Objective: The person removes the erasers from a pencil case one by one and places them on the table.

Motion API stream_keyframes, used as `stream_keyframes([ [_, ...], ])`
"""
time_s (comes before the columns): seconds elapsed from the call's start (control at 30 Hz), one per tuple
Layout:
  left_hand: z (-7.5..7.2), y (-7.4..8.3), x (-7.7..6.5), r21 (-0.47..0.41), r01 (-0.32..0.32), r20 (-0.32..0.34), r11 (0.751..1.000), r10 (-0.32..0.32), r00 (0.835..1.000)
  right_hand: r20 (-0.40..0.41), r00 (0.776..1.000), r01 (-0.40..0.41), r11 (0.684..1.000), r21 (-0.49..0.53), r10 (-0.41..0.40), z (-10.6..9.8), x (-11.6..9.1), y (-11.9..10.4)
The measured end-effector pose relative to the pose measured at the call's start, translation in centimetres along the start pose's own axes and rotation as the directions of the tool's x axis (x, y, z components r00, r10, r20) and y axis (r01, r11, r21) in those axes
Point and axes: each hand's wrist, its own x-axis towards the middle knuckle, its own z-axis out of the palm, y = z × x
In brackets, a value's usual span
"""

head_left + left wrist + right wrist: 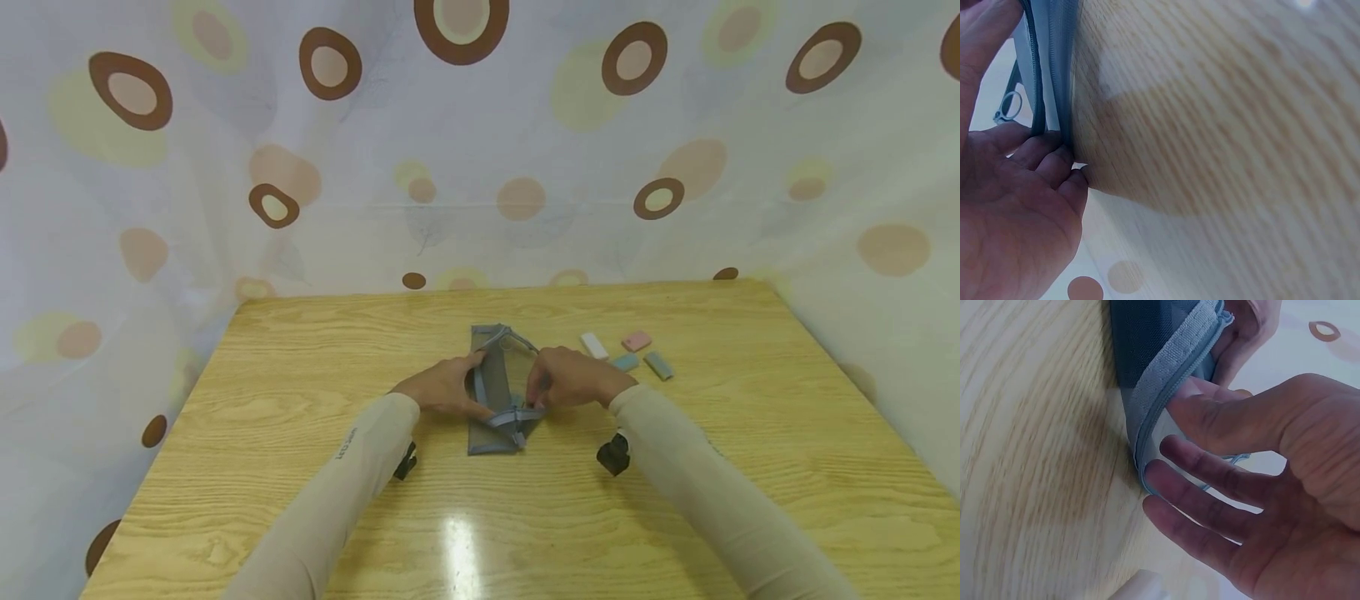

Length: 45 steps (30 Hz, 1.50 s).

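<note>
A grey-blue mesh zip pouch (493, 379) lies on the table with its zipped mouth spread wide. My left hand (446, 387) grips the pouch's left side, fingers at the far part and thumb at the near part. In the left wrist view, fingers curl at the zipper edge (1036, 94), near a ring-shaped zip pull (1011, 106). My right hand (567, 377) is at the mouth's right side. Its thumb (1204, 419) reaches inside the zipper edge, while other fingers lie loosely bent; whether it pinches anything is hidden. A small bluish piece (517, 401) shows inside the pouch.
Right of the pouch, several small blocks lie on the wooden table (315, 350): a white one (592, 346), a pink one (637, 340), a blue one (626, 362) and a grey-green one (659, 365). A patterned curtain (480, 167) hangs behind.
</note>
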Motion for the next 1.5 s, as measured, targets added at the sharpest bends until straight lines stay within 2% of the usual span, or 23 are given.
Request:
stream_keyframes([
  [0.13,-0.1,0.1,-0.1,0.004,0.003,0.001,1.0,-0.003,1.0,-0.004,1.0,0.017,1.0,0.014,-0.017,0.1,0.1,0.0],
  [0.4,-0.2,0.2,-0.2,0.02,0.004,-0.003,1.0,-0.004,1.0,-0.034,0.995,0.089,0.996,-0.024,-0.09,0.1,0.4,0.3],
  [0.57,-0.2,0.2,-0.2,0.016,0.001,-0.002,1.0,-0.001,1.0,-0.065,0.992,0.107,0.993,-0.04,-0.11,0.0,0.4,0.8],
  [0.87,-0.1,-0.1,0.0,0.009,0.001,0.003,1.0,-0.001,1.0,-0.127,0.988,0.09,0.996,0.019,-0.086,-0.3,0.1,1.1],
  [1.03,-0.1,-0.1,0.0,0.01,0.003,0.001,1.0,-0.003,1.0,-0.125,0.989,0.079,0.997,0.024,-0.075,-0.2,0.2,1.3],
  [1.23,-0.1,0.1,0.0,0.01,-0.005,-0.003,1.0,0.005,1.0,-0.136,0.985,0.108,0.994,-0.01,-0.108,-0.4,0.2,1.6],
  [1.5,0.0,0.1,-0.1,0.001,-0.006,0.001,1.0,0.006,1.0,-0.11,0.993,0.046,0.999,0.018,-0.043,-0.4,-0.1,2.0],
])
